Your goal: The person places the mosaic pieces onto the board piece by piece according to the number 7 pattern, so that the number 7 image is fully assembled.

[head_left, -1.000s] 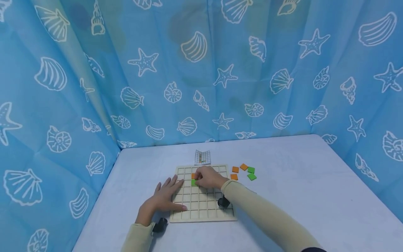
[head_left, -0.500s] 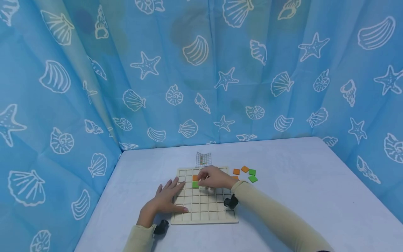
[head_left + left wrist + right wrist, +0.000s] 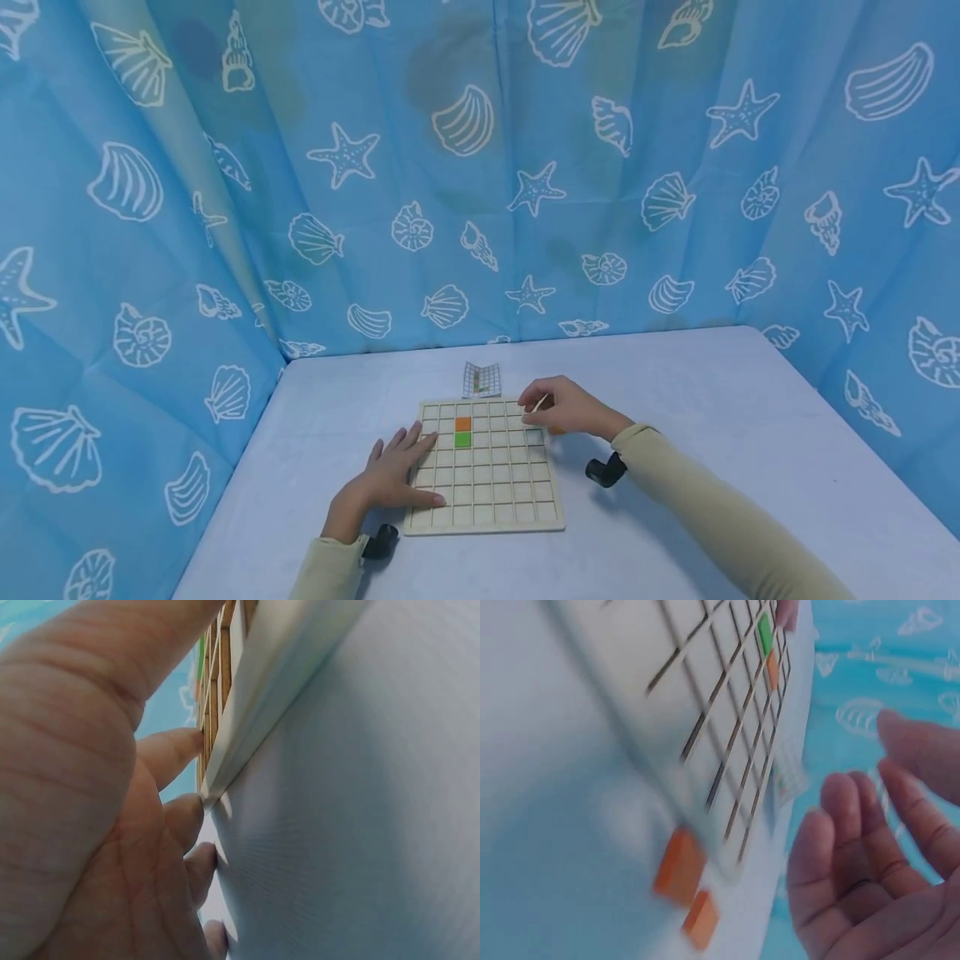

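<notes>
Right hand point(image 3: 567, 409): moved right of frame centre, fingers loose, empty
Left hand point(image 3: 388, 475): fingers spread, touching board point(image 3: 502, 492)
Green tile point(image 3: 462, 439): uncovered below orange tile point(image 3: 462, 424), seemingly placed

Grid board point(image 3: 482, 477) on table point(image 3: 712, 433), tiles point(image 3: 462, 439) in cells, card point(image 3: 482, 382) behind, left hand point(image 3: 392, 475) at left, right hand point(image 3: 570, 407) at right.

My left hand point(image 3: 112, 802) spreads its fingers, the thumb crossing the top and running out of sight beside a gridded board point(image 3: 259, 690) with a pale rim. My index fingertip point(image 3: 187, 742) meets its edge; a green sliver point(image 3: 200, 656) shows beyond, the pale tabletop point(image 3: 352, 802) alongside.
</notes>
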A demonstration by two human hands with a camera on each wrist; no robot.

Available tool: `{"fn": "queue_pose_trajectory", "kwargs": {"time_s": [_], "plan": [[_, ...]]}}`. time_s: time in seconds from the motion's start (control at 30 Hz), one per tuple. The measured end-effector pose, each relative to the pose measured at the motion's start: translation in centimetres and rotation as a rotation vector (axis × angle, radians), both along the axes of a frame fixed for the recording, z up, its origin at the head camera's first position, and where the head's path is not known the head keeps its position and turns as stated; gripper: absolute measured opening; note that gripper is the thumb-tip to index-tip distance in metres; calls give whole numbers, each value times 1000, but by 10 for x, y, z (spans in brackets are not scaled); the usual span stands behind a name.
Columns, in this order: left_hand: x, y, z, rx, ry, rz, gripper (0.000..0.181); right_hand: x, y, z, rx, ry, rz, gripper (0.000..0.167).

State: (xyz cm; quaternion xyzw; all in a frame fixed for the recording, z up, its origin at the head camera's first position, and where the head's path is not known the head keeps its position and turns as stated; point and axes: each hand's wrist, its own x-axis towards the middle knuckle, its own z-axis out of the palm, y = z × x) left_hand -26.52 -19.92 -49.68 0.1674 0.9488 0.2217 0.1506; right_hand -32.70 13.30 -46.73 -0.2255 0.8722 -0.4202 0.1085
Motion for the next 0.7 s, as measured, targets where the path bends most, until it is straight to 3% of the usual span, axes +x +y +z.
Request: {"fn": "queue_pose_trajectory", "kwargs": {"time_s": [0.3,0.5,0.7], "plan": [[0,-1,-4,6,9,3,107,-3,29,-14,-5,-34,-174,25],[0,2,0,-16,7,8,108,-7,37,-27,20,-44,-175,22],[0,3,-2,-29,16,19,109,-5,40,-36,107,24,-140,24]]}}
